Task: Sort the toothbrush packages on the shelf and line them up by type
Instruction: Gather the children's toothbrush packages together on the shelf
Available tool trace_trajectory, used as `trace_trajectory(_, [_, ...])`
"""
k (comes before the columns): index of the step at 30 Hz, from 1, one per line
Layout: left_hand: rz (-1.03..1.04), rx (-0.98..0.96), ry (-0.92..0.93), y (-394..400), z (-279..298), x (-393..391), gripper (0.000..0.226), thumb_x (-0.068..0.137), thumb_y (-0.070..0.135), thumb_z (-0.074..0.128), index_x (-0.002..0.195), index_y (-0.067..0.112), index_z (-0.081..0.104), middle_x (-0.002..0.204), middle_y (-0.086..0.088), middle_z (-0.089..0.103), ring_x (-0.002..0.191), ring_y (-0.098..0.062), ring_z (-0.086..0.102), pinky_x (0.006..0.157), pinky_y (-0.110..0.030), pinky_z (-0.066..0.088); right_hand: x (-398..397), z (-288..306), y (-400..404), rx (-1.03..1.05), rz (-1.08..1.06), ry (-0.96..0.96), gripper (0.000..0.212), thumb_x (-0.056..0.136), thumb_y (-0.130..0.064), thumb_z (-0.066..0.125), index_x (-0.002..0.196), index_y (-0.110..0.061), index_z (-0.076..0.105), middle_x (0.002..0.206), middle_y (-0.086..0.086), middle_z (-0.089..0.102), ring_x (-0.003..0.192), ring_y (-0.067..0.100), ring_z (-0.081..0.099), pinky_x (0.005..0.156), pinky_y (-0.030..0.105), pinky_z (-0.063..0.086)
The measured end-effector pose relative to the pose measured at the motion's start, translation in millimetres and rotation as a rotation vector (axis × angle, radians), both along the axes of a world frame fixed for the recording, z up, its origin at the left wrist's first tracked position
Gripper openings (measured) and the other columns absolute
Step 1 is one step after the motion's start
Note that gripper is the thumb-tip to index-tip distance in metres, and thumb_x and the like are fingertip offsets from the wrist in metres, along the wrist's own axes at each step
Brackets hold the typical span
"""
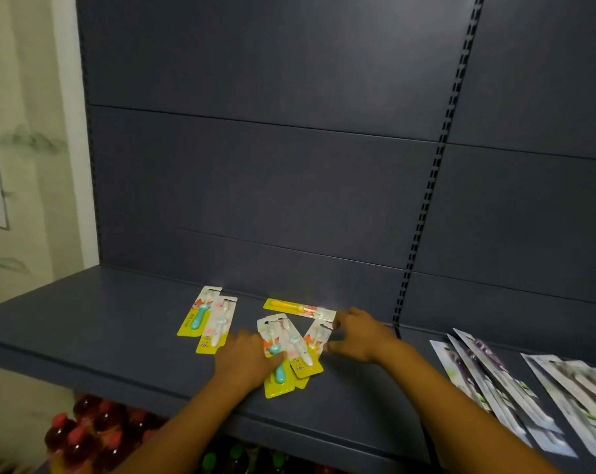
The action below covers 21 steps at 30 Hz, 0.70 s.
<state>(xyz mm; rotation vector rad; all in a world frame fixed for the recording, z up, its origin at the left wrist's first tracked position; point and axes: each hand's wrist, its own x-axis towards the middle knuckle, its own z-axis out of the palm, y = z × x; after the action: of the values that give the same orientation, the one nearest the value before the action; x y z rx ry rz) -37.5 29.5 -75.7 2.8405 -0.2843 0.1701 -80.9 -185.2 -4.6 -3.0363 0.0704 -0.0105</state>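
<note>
Both hands reaching forward, left (247, 357) palm down, right (361, 336) fingers curled

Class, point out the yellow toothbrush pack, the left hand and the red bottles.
yellow toothbrush pack (298, 308), head view, card middle
left hand (247, 359), head view, back of hand
red bottles (84, 429), head view, caps
</note>
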Motion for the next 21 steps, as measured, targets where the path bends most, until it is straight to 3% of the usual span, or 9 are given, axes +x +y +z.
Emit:
trace_trajectory(13, [0.100,-0.129,0.054,3,5,12,0.037,0.080,0.042,0.068,0.105,0.016,0.059,0.110,-0.003,0.066,0.102,-0.023,0.064,0.077,-0.031,0.051,4,0,-7,0.057,-0.033,-0.027,0.047,0.085,-0.053,0.063,0.117,-0.020,0.053,0.124,0.004,0.052,0.115,0.023,0.050,0.088,0.037,0.048])
trace_trajectory(17, [0.046,-0.294,0.123,15,2,18,0.046,0.074,0.036,0.074,0.108,0.016,0.050,0.109,-0.004,0.063,0.101,-0.025,0.063,0.076,-0.034,0.050,9,-4,-2,0.070,-0.026,-0.025,0.048,0.086,-0.051,0.063,0.121,-0.020,0.052,0.126,0.005,0.051,0.116,0.023,0.050,0.087,0.034,0.045])
trace_trajectory(21, [-0.014,-0.522,0.124,24,-6,24,0.039,0.076,0.019,0.074,0.102,0.022,0.045,0.110,-0.002,0.061,0.104,-0.024,0.061,0.077,-0.030,0.047,12,-8,1,0.078,-0.028,-0.031,0.046,0.085,-0.049,0.064,0.119,-0.021,0.053,0.123,0.005,0.053,0.109,0.022,0.053,0.086,0.033,0.047])
